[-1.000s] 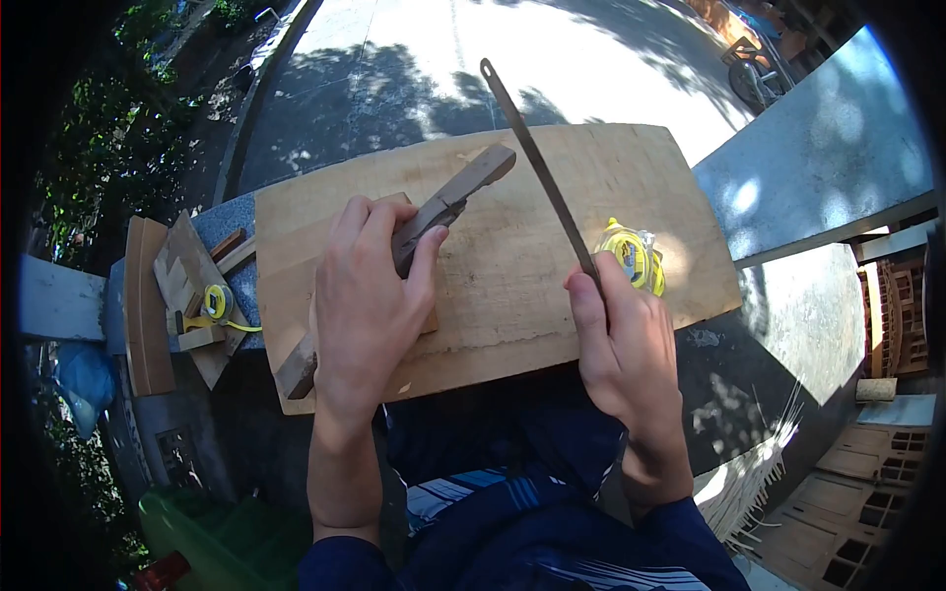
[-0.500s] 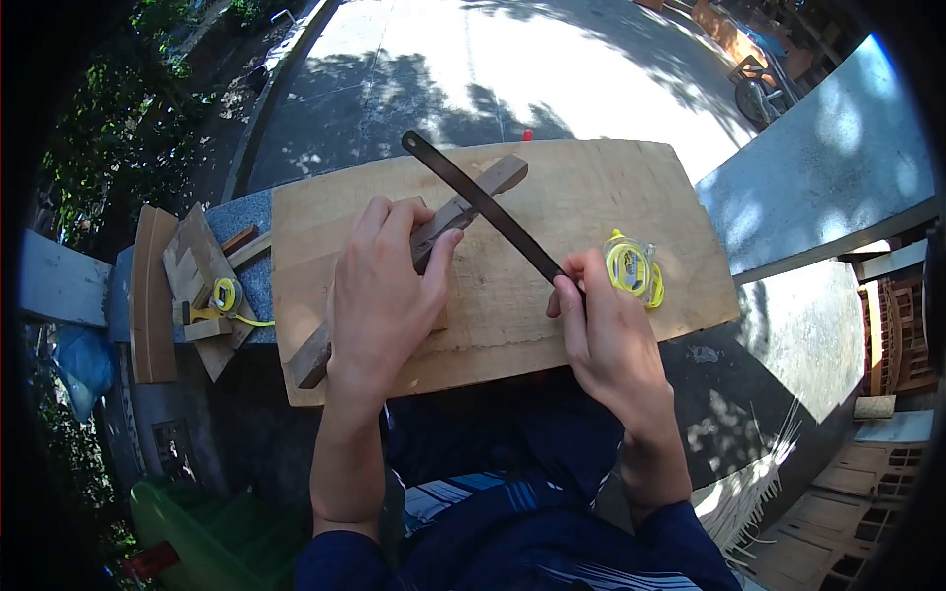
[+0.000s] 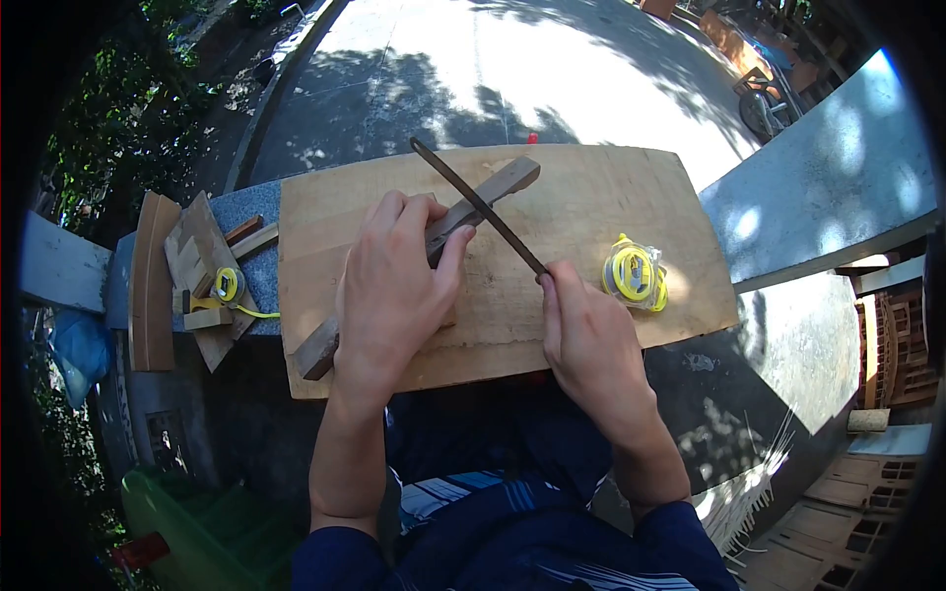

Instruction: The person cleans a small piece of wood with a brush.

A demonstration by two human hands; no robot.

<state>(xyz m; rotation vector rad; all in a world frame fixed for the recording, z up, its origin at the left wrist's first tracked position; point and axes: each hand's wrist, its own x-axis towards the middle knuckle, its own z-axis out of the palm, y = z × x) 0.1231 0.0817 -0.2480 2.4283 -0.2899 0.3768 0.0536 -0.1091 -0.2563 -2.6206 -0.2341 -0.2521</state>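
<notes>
My left hand (image 3: pixel 399 286) is wrapped over a narrow grey-brown wooden piece (image 3: pixel 510 179), which lies diagonally over a wide plywood board (image 3: pixel 591 212). Pinched in my right hand (image 3: pixel 593 335) is one end of a thin dark metal strip (image 3: pixel 505 233). This strip crosses the wooden piece just beyond my left fingers, and its far end, with a small hole, points away to the upper left. It looks edge-on, so its broad face hardly shows. The part of the wood under my left palm is hidden.
A yellow tape measure (image 3: pixel 634 273) sits on the board's right side. Left of the board, wood offcuts (image 3: pixel 200 258) and another yellow tape measure (image 3: pixel 228 286) lie on a speckled stone surface (image 3: pixel 258 200). A pale blue ledge (image 3: pixel 828 182) stands at the right.
My right hand has moved slightly left and rolled the dark strip from its broad face onto its edge. My left hand keeps its hold on the wood; the whole view has shifted slightly.
</notes>
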